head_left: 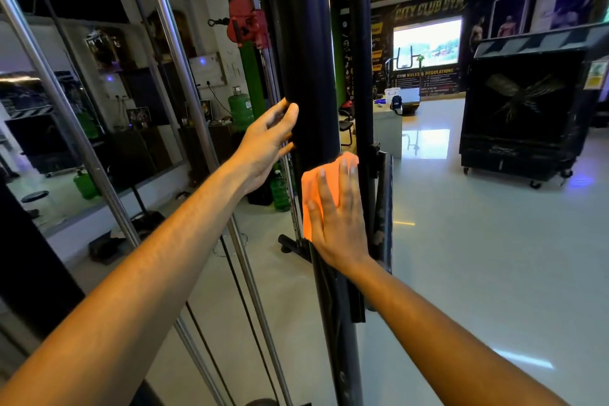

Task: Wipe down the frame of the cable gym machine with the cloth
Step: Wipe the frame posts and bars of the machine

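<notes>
The black upright post (308,43) of the cable machine frame runs from top to bottom through the middle of the view. My left hand (268,142) grips the post from its left side, thumb on the front and fingers wrapped behind. Lower down, an orange cloth (324,180) lies flat against the post. My right hand (339,217) presses the cloth to the post with straight fingers pointing up. A thinner black bar (361,59) stands just right of the post.
Chrome guide rods (184,92) and thin cables slant across the left half. A red pulley bracket (247,26) sits on a green post behind. A large black air cooler (524,115) on wheels stands at right on the glossy floor. Green bottles (280,188) stand behind the frame.
</notes>
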The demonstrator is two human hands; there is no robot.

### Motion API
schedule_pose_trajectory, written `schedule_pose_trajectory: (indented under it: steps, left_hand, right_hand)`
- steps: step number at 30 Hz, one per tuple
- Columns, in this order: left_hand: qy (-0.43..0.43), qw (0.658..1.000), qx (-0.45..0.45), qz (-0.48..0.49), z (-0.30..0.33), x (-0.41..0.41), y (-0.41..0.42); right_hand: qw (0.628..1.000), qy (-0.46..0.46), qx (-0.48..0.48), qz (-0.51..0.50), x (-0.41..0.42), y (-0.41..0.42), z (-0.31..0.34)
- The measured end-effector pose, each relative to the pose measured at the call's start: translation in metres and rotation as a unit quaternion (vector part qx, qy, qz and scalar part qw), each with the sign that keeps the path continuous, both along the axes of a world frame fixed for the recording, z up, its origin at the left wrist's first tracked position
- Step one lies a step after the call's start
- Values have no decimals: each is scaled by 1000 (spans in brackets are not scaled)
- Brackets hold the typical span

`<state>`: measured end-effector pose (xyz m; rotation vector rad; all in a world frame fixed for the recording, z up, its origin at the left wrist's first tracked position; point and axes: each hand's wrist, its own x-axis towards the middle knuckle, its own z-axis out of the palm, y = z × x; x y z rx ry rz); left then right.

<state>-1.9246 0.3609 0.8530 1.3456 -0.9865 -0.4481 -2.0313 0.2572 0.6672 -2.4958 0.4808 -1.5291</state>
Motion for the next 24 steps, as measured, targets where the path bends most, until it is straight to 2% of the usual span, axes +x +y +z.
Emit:
schedule_pose_trajectory:
  steps: [4,6,9,12,14,16,21,24]
  left_hand:
    - [6,1000,0,3,1,-4,1]
    - [6,1000,-1,7,0,-6,1]
    - [12,1000,2,17,-10,-11,2]
    - [24,999,11,19,-26,-16,2]
    - [35,999,12,23,-35,-18,3]
    - [37,999,8,23,-39,-20,3]
    - [47,999,9,20,-41,-17,2]
    - [63,998,9,16,-51,-11,0]
  right_hand:
    - [999,-41,-19,-10,8,-6,68]
    - [998,-58,-14,-16,11,-6,79]
    - [999,-46,1,-12,9,-1,35]
    - [1000,7,19,-9,-2,7,-38]
    - [999,32,32,-9,-8,12,-65]
    - [999,30,32,-4,-6,12,-58]
    - [998,-39,57,11,9,3,19]
    - [997,-48,54,-1,14,4,9]
